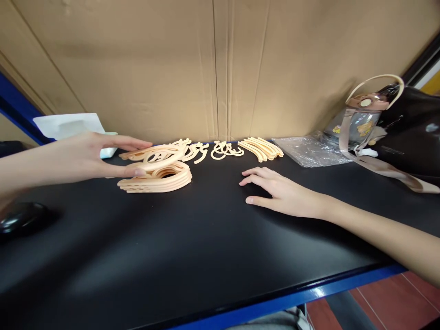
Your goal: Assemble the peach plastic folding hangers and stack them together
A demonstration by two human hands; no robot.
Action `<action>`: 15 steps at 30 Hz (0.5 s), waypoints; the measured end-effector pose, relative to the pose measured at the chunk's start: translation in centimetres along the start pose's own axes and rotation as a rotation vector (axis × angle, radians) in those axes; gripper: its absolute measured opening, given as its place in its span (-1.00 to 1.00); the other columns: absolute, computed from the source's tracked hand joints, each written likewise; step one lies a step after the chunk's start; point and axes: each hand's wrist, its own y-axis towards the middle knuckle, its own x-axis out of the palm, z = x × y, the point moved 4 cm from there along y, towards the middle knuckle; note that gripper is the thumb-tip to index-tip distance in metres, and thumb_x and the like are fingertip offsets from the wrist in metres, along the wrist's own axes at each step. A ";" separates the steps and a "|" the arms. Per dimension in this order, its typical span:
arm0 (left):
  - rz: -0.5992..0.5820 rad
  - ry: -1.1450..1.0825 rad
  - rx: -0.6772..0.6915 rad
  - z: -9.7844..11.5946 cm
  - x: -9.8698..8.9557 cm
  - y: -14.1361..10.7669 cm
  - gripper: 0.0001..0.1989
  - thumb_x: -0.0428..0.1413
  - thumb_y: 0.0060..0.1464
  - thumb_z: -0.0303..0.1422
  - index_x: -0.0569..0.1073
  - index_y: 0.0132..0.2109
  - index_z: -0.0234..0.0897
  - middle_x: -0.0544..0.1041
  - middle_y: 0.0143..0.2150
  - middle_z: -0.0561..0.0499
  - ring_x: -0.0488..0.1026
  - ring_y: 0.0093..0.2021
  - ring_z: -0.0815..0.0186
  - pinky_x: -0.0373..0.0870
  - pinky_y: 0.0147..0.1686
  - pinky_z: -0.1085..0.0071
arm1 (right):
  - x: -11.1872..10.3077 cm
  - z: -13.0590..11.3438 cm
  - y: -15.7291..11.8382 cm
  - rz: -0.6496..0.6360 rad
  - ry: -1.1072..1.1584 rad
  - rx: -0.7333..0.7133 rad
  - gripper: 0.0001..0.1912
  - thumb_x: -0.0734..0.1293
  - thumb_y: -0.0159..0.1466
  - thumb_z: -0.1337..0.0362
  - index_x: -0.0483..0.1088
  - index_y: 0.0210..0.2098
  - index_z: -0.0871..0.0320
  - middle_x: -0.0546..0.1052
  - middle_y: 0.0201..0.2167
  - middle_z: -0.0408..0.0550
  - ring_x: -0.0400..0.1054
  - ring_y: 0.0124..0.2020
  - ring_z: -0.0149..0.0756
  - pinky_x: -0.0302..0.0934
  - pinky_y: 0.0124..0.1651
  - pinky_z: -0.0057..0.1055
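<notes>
Over on the left, my left hand grips a curved cream plastic hanger piece between thumb and fingers. That piece is just above a neat stack of matching hanger pieces; whether it touches the stack I cannot tell. My right hand hovers low over the black table, fingers apart and holding nothing. Behind the stack lie small curved cream parts. Farther right are loose cream hooks, then a row of slim cream arms.
A cardboard wall rises behind the table. On the right are a clear plastic bag, a strapped water bottle and a black bag. A computer mouse and a white tissue pack are at left.
</notes>
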 end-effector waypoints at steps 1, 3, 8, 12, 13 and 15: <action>-0.005 -0.010 0.014 0.2 0.0 0.0 -0.04 -0.01 -0.39 0.45 0.48 0.08 -0.01 0.52 0.08 0.08 0.42 0.02 0.00 0.22 0.04 0.11 | 0.0 0.0 0.0 -0.004 -0.005 0.003 -0.53 0.16 0.36 -0.06 0.31 0.12 0.07 0.25 0.21 0.07 0.12 0.24 -0.05 0.03 0.27 -0.02; -0.016 -0.033 0.038 0.5 -0.1 -0.1 -0.04 0.01 -0.37 0.43 0.48 0.09 -0.07 0.52 0.09 0.03 0.44 0.01 0.00 0.24 0.03 0.13 | 0.0 -0.1 0.0 -0.004 -0.009 0.003 -0.53 0.16 0.37 -0.05 0.31 0.12 0.07 0.25 0.21 0.07 0.12 0.24 -0.05 0.02 0.27 -0.02; -0.136 -0.039 0.088 0.3 0.6 -0.1 -0.20 0.12 -0.19 0.24 0.42 0.15 -0.07 0.47 0.15 0.00 0.43 0.05 0.00 0.27 0.02 0.20 | 0.0 -0.1 0.0 0.000 -0.015 -0.005 -0.52 0.14 0.37 -0.06 0.30 0.13 0.07 0.25 0.22 0.07 0.12 0.24 -0.03 0.01 0.27 0.02; -0.133 -0.018 0.092 -0.3 1.2 0.0 -0.29 0.15 -0.11 0.12 0.41 0.17 -0.07 0.46 0.17 -0.01 0.44 0.04 -0.01 0.28 0.01 0.17 | 0.0 -0.2 0.0 -0.021 -0.043 0.006 -0.50 0.12 0.38 -0.07 0.29 0.14 0.09 0.23 0.23 0.07 0.11 0.25 -0.04 0.01 0.28 0.00; -0.135 -0.014 0.096 -0.3 1.4 0.0 -0.31 0.15 -0.09 0.09 0.40 0.17 -0.08 0.46 0.17 -0.01 0.44 0.04 -0.01 0.28 0.00 0.17 | 0.0 -0.2 0.0 -0.022 -0.045 0.008 -0.50 0.12 0.38 -0.07 0.29 0.15 0.09 0.23 0.23 0.08 0.10 0.25 -0.04 0.01 0.28 0.00; -0.140 -0.017 0.075 -0.3 1.5 0.0 -0.33 0.16 -0.09 0.06 0.41 0.16 -0.06 0.46 0.16 0.01 0.44 0.05 -0.01 0.27 0.02 0.14 | 0.0 -0.2 0.0 -0.020 -0.044 0.005 -0.49 0.12 0.38 -0.07 0.29 0.15 0.09 0.24 0.23 0.08 0.11 0.25 -0.03 0.01 0.28 0.01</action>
